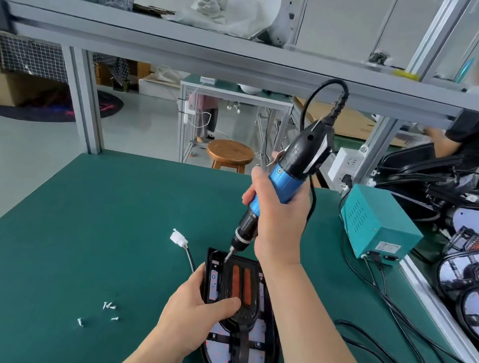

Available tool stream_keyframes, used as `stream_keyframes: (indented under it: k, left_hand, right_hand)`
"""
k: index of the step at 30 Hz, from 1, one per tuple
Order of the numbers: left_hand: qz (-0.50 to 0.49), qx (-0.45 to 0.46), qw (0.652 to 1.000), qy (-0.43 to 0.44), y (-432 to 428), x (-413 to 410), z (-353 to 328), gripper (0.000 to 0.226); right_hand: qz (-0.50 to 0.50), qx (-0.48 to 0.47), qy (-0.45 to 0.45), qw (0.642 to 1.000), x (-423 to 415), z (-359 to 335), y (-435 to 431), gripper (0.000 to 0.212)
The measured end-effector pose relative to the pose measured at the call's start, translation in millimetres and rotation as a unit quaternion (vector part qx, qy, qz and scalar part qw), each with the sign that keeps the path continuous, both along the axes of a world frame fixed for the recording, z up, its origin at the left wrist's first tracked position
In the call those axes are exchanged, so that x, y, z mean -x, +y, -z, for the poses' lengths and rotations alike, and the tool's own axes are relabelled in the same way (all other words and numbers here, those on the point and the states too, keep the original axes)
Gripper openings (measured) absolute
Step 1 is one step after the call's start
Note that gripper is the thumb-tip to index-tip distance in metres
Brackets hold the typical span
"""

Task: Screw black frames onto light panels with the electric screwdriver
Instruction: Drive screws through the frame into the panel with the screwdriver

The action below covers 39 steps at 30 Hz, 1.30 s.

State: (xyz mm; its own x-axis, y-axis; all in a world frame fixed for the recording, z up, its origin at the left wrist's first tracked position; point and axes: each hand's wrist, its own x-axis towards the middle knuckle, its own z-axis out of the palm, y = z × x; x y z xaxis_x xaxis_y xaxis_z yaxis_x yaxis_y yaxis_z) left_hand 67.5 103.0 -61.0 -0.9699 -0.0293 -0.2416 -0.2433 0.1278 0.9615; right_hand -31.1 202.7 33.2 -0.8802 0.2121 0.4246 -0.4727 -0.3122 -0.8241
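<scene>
On the green table (104,224), the left hand (200,307) grips the light panel (220,352), thumb across the black frame (245,316), fingers hidden underneath. The right hand (279,217) wraps its fingers round the electric screwdriver (292,164); no screw can be made out at its bit.

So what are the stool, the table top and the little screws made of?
Stool: looks like varnished wood, brown and shiny. Table top: probably a matte green mat, maybe rubber; no glare. Screws: likely metal, silvery and bright.

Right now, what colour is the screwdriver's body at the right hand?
Electric screwdriver body: blue, black ends. Head view.
</scene>
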Motion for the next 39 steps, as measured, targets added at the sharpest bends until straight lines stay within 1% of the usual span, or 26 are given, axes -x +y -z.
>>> stream_keyframes:
  k: [3,5,7,9,11,12,14,16,18,21,22,23,26,28,30,32,35,36,37,38,39]
  left_hand:
    - [-0.003,-0.006,1.000,-0.009,1,-2,-3,0.036]
    - [-0.027,0.007,0.999,-0.015,3,-4,-2,0.038]
    - [-0.070,0.061,0.996,-0.013,5,-6,-2,0.039]
    - [-0.101,0.170,0.980,-0.001,6,-7,-3,0.039]
    - [-0.106,0.279,0.954,0.012,7,-7,-3,0.047]
    - [-0.104,0.315,0.943,0.014,7,-7,-3,0.051]
    - [-0.098,0.340,0.935,0.004,8,-7,-6,0.053]
    - [-0.093,0.324,0.941,-0.005,10,-6,-9,0.052]
    - [-0.090,0.294,0.951,-0.018,14,-5,-11,0.050]
    - [-0.111,0.204,0.972,-0.023,23,-3,-13,0.047]
    - [-0.119,0.177,0.977,-0.022,25,-3,-12,0.046]
    - [-0.125,0.153,0.980,-0.023,26,-2,-13,0.045]
    - [-0.129,0.088,0.987,-0.037,29,0,-14,0.043]
    - [-0.126,0.064,0.989,-0.048,29,1,-14,0.043]
    - [-0.127,0.044,0.989,-0.056,30,2,-15,0.045]
    - [-0.122,0.033,0.990,-0.056,30,3,-14,0.046]
    - [-0.111,0.032,0.992,-0.049,30,2,-13,0.041]
    - [-0.110,0.033,0.992,-0.045,31,2,-12,0.040]
    - [-0.111,0.032,0.992,-0.042,31,2,-12,0.040]
    - [-0.112,0.031,0.993,-0.038,31,2,-12,0.040]
    - [-0.113,0.031,0.993,-0.034,31,2,-13,0.041]
  right_hand:
    - [0.043,-0.055,0.062,0.996,4,-31,26,0.024]
    - [0.061,-0.088,0.080,0.991,4,-46,49,0.029]
    - [0.065,-0.107,0.069,0.990,5,-48,72,0.035]
    - [0.076,-0.126,0.026,0.989,4,-42,92,0.039]
    - [0.094,-0.148,-0.032,0.984,3,-31,111,0.043]
    - [0.102,-0.161,-0.061,0.980,4,-25,119,0.043]
    - [0.110,-0.198,-0.128,0.966,7,-10,134,0.043]
    - [0.100,-0.236,-0.206,0.945,11,5,144,0.044]
    - [0.072,-0.254,-0.266,0.927,13,19,148,0.051]
    - [0.047,-0.284,-0.325,0.901,12,39,147,0.082]
    - [0.044,-0.300,-0.336,0.892,11,46,145,0.086]
    - [0.043,-0.317,-0.342,0.883,10,52,143,0.081]
    - [0.052,-0.374,-0.347,0.858,9,69,138,0.050]
    - [0.061,-0.430,-0.351,0.830,8,74,134,0.043]
    - [0.080,-0.498,-0.347,0.791,8,77,131,0.044]
    - [0.093,-0.538,-0.337,0.767,9,80,127,0.046]
    - [0.098,-0.601,-0.311,0.730,3,86,120,0.059]
    - [0.108,-0.633,-0.290,0.710,-2,88,118,0.063]
    - [0.130,-0.667,-0.253,0.689,-9,90,117,0.064]
    - [0.158,-0.691,-0.204,0.675,-18,91,115,0.062]
    - [0.178,-0.698,-0.149,0.677,-28,90,113,0.056]
